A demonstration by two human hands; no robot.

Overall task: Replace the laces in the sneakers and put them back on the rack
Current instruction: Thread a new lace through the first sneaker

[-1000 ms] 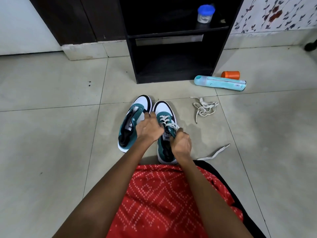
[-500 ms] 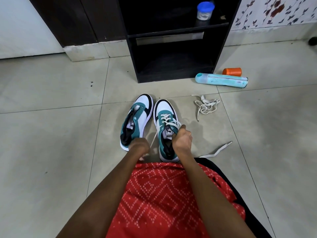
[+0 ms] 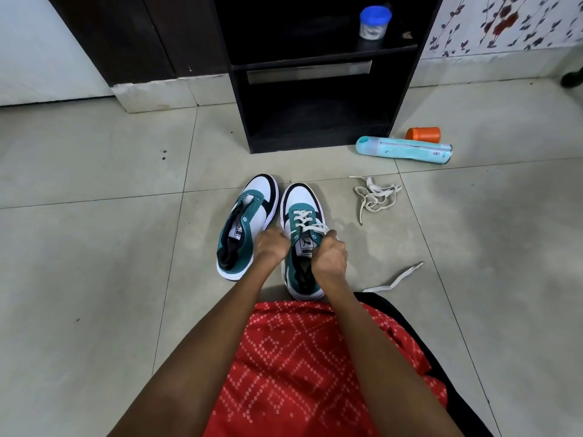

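Observed right grip [image 3: 329, 258] curled tight, pinching white lace [image 3: 304, 217] above tongue of half-laced sneaker [image 3: 299, 200], which sits directly beneath it. Observed left grip [image 3: 271, 247] against same sneaker's other side, fingers hidden; cannot tell whether holding anything. Noted unlaced sneaker [image 3: 252, 222] just left of left grip. Logged loose lace bundle [image 3: 377, 195] ahead-right of right grip and flat lace strip [image 3: 394, 280] to its right, both on floor [image 3: 94, 247]. Logged black rack [image 3: 315, 121] well beyond both grips.

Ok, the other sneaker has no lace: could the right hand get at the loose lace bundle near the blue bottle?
Probably, once it lets go: the right hand pinches the lace of the laced sneaker, but the lace bundle lies on open floor to its right, nothing between.
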